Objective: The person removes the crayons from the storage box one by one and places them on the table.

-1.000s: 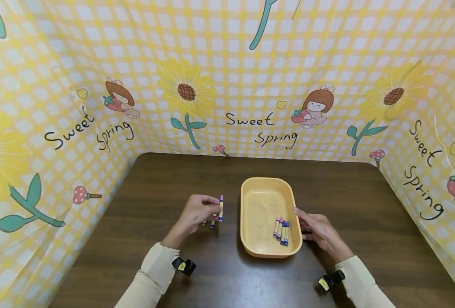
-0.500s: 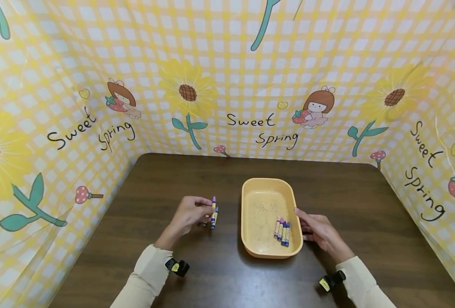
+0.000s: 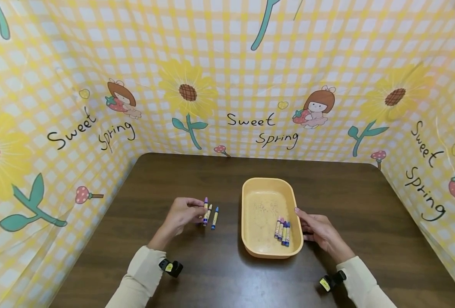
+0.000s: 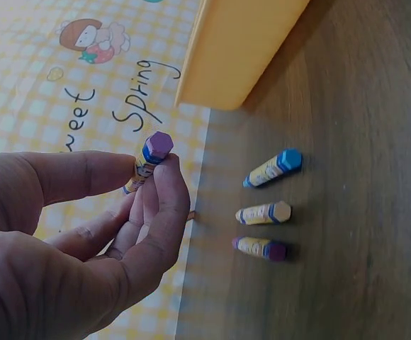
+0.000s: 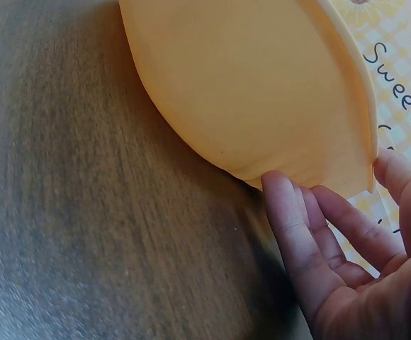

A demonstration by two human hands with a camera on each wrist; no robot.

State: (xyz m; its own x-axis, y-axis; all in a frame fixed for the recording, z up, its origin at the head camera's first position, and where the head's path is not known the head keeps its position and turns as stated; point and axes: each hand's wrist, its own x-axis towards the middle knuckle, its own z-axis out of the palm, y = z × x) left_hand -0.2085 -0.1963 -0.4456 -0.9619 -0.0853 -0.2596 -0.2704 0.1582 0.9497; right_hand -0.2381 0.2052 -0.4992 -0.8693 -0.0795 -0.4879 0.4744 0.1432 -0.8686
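Note:
My left hand (image 3: 196,209) pinches a purple-tipped crayon (image 3: 205,204) between thumb and fingers, just above the dark wooden table (image 3: 346,192). In the left wrist view the left hand (image 4: 154,168) holds that crayon (image 4: 153,150) up, and three loose crayons lie beside it: a blue one (image 4: 273,168), a cream one (image 4: 263,212) and a purple one (image 4: 260,248). A yellow tray (image 3: 267,183) stands to the right and holds several crayons (image 3: 282,229). My right hand (image 3: 303,222) rests its straight fingers (image 5: 290,212) against the tray's (image 5: 262,85) outer right wall.
A yellow checked cloth printed with sunflowers and "Sweet Spring" (image 3: 262,128) walls the table in on three sides. Bare tabletop lies behind the tray and along the near edge. Both sleeves are cream, with a small camera at each wrist.
My left hand has carried the purple crayon leftward, away from the tray and past the loose crayons on the table. The right hand and tray have stayed put.

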